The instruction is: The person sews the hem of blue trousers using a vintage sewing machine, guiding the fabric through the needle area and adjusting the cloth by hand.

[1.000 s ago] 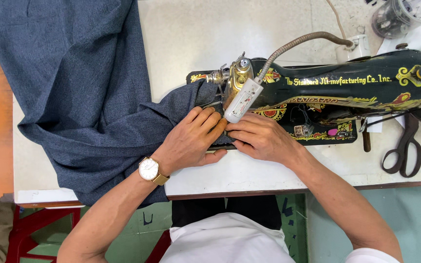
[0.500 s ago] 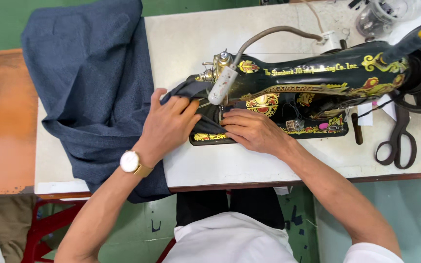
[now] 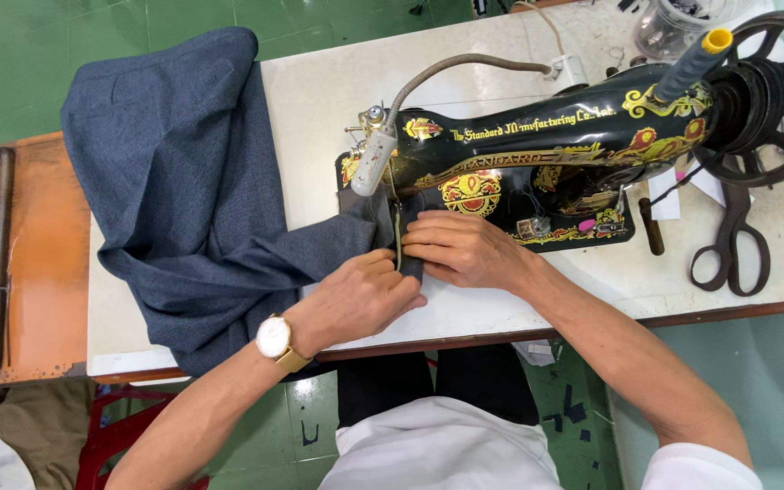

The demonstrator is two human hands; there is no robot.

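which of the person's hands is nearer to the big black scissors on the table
Right. The right hand presses the blue fabric by the needle, on the side toward the scissors, though well short of them. The left hand lies farther away, on the fabric's other side.

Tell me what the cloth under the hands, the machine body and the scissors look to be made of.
Cloth: woven blue-grey fabric, matte, faintly flecked; it folds softly, perhaps a wool blend. Machine: probably cast metal under glossy black enamel with gold and red decoration; the gloss catches light. Scissors: dark, dull metal, likely steel, handles included.
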